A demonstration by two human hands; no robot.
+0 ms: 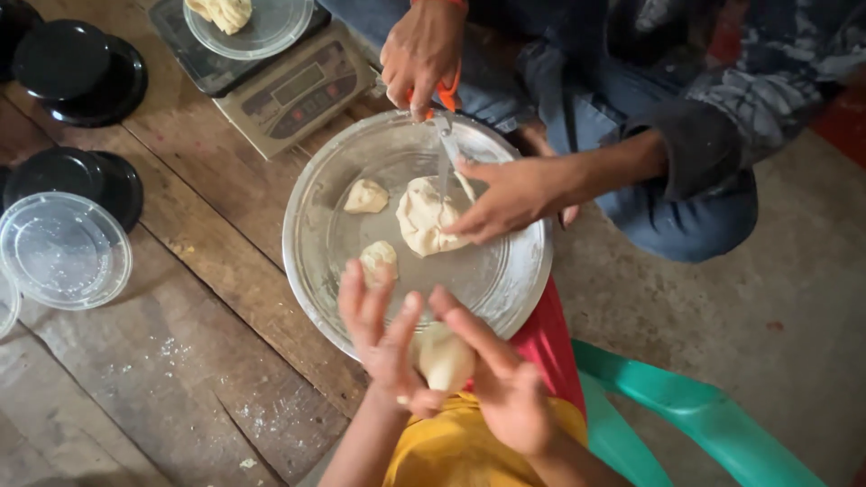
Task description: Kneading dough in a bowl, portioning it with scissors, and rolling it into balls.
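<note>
Small ball of pale dough [445, 357] sits between the wearer's two palms, just over the near rim of a wide clear bowl [316, 243]. Left hand [383, 338] stands with fingers spread and upright, its grip open, palm pressed to the ball's left side; right hand [505, 383] lies across the ball's right and lower side, fingers extended, grip also open, so the ball is pressed between palms rather than clasped. Lower part of the ball hidden by the right hand. Inside the bowl: a large dough lump [424, 216] at centre, two small pieces, one at upper left [366, 196] and one near the front [379, 259], the latter partly covered by the left fingertips. A second person's hand [510, 198] steadies the large lump; their other hand [422, 52] works orange-handled scissors [444, 126], blades going down into the dough, handles mostly hidden in the fist. Bowl rests on a worn plank desk [180, 361]. Beyond it, a digital scale [289, 90] carrying a clear dish with dough [224, 13], cut off at the top edge. Far left, black lids [79, 68] and a clear round lid [61, 251]. Lower right, a green plastic chair [686, 410], partly out of view.
</note>
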